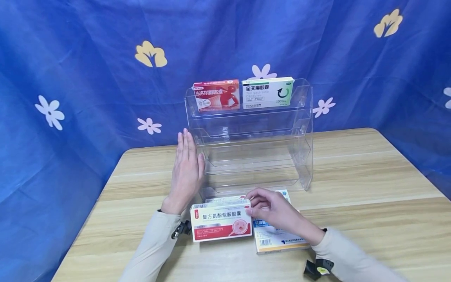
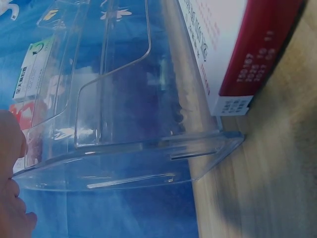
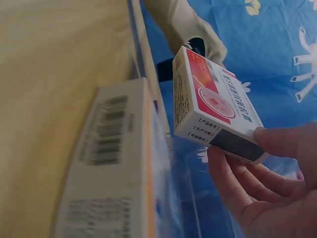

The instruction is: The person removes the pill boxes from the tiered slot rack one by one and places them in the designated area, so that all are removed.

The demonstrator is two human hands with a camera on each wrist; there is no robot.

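My right hand [image 1: 276, 211] pinches the upper right corner of a red-and-white medicine box [image 1: 222, 227]. In the right wrist view, thumb and fingers grip one end of that medicine box [image 3: 213, 99], which is tilted off the table. With straight fingers, my left hand [image 1: 187, 166] rests along the left side of a clear plastic tiered display rack [image 1: 250, 154]. The left wrist view shows the rack's side panel [image 2: 133, 166] and the end of the held box [image 2: 247, 59]. A white-and-blue medicine box [image 1: 282, 239] lies below my right hand.
On the rack's top tier stand a red medicine box [image 1: 216, 96] and a white-and-green one [image 1: 267, 93]. Another white box [image 1: 284, 193] lies partly hidden behind the held box and my right hand. Wooden table [image 1: 366, 196]; blue flowered cloth [image 1: 225, 35] behind.
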